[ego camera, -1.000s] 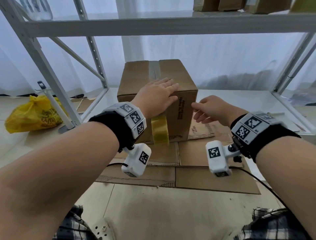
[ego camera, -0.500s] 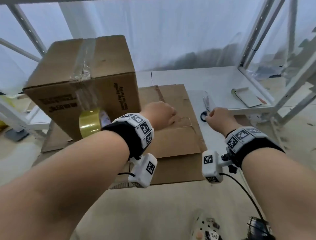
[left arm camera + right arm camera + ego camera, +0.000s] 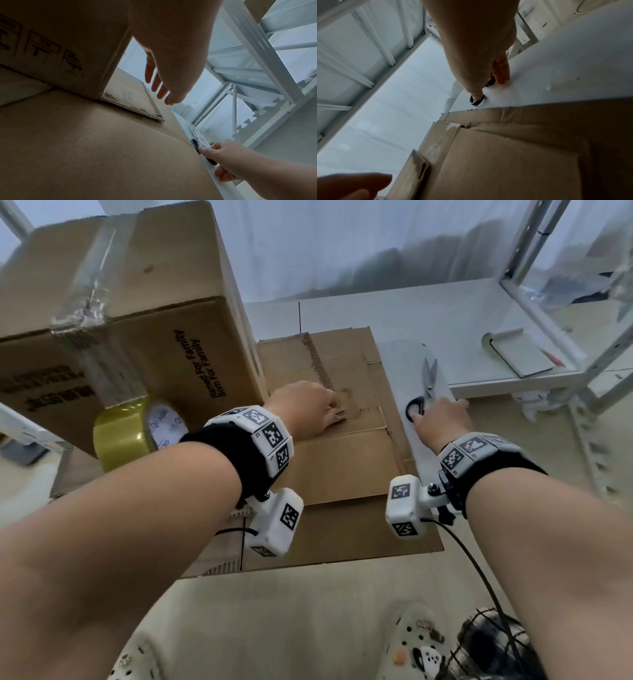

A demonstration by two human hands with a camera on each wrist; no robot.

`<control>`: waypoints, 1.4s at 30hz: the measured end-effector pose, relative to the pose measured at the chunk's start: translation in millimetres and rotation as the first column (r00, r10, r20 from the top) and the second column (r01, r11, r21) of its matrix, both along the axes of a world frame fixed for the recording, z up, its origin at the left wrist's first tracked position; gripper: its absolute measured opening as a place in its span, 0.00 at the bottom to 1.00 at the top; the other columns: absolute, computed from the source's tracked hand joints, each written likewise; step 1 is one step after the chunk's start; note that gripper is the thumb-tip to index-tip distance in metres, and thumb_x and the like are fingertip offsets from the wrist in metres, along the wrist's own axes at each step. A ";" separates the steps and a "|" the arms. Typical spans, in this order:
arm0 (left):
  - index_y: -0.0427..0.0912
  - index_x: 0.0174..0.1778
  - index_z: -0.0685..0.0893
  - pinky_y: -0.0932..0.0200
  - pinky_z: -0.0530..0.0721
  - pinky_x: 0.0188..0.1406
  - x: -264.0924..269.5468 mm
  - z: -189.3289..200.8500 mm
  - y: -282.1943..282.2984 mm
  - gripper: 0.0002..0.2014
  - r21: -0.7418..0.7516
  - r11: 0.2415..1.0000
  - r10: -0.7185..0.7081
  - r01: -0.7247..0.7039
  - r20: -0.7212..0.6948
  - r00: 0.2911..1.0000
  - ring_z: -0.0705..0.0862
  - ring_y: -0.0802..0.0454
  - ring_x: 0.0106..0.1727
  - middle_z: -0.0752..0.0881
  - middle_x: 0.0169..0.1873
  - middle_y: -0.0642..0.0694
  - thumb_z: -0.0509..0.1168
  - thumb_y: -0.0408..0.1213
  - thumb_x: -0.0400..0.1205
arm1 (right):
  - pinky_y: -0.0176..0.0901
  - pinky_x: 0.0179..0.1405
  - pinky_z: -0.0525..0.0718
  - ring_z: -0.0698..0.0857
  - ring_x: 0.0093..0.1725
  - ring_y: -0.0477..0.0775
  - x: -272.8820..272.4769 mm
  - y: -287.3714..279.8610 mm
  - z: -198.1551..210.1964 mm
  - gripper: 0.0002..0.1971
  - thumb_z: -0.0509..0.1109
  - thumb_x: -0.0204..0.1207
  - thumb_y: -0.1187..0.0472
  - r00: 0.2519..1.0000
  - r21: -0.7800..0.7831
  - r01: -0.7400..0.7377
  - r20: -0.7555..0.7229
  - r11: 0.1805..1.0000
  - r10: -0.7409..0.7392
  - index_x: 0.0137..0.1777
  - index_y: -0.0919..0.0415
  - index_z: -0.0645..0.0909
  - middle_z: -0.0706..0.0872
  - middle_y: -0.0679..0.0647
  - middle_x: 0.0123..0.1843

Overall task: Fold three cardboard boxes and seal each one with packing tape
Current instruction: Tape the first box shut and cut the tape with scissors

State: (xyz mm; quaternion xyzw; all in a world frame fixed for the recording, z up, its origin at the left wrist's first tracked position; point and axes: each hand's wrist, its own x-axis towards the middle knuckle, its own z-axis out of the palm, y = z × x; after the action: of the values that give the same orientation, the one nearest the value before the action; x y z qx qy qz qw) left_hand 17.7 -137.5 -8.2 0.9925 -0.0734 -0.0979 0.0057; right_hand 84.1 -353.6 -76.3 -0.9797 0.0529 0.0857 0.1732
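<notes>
A folded cardboard box [image 3: 137,285] stands at the upper left with clear tape along its top seam. The tape runs down the front to a yellow tape roll [image 3: 120,436] hanging from it. My left hand [image 3: 305,409] hovers with relaxed fingers [image 3: 154,83] over the flat cardboard [image 3: 342,467] beside the box and holds nothing. My right hand [image 3: 442,419] grips the black handles of the scissors [image 3: 430,378], which lie on a white board [image 3: 400,354]. In the right wrist view my thumb sits in a handle loop [image 3: 477,103].
A low white shelf [image 3: 445,313] carries a small pad [image 3: 520,354] at the right. White rack posts [image 3: 589,405] rise on the right side. More flat cardboard lies under the box. My shoes [image 3: 418,642] show at the bottom edge.
My view swung right and down. The left hand left the box top and dropped over the flat cardboard. The right hand reached right and took hold of the scissors' handles.
</notes>
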 end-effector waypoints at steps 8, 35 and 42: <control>0.47 0.64 0.82 0.44 0.82 0.55 1.6 -3.4 -5.4 0.16 -0.030 1.000 0.005 -0.006 -0.014 1.000 0.81 0.45 0.60 0.83 0.60 0.47 0.54 0.45 0.86 | 0.56 0.66 0.73 0.73 0.68 0.70 -4.8 1.9 -2.9 0.20 0.51 0.86 0.54 0.985 -0.058 -0.171 -0.013 0.984 0.171 0.73 0.60 0.69 0.68 0.67 0.72; 0.44 0.69 0.80 0.46 0.81 0.62 -88.1 122.2 27.3 0.17 -0.034 0.993 -0.084 0.115 0.483 0.872 0.81 0.44 0.64 0.81 0.67 0.46 0.54 0.34 0.87 | 0.36 0.42 0.83 0.84 0.46 0.54 -84.9 103.3 138.4 0.16 0.71 0.77 0.65 0.948 0.760 -0.288 0.312 0.583 0.062 0.63 0.62 0.74 0.81 0.51 0.45; 0.51 0.75 0.71 0.40 0.67 0.72 -160.4 147.4 116.9 0.24 -0.082 0.974 0.207 -0.212 0.707 0.676 0.64 0.37 0.75 0.66 0.76 0.40 0.65 0.43 0.82 | 0.45 0.48 0.78 0.84 0.52 0.59 -138.2 152.0 180.8 0.15 0.68 0.80 0.57 0.821 0.395 -0.469 0.524 0.790 0.226 0.65 0.58 0.74 0.85 0.54 0.50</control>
State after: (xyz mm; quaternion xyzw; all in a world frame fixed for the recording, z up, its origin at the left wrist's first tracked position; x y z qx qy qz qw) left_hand -142.7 -20.6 139.3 0.9548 0.0446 0.2936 -0.0155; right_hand -54.1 -201.6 104.5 -0.8830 -0.1997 -0.1012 0.4126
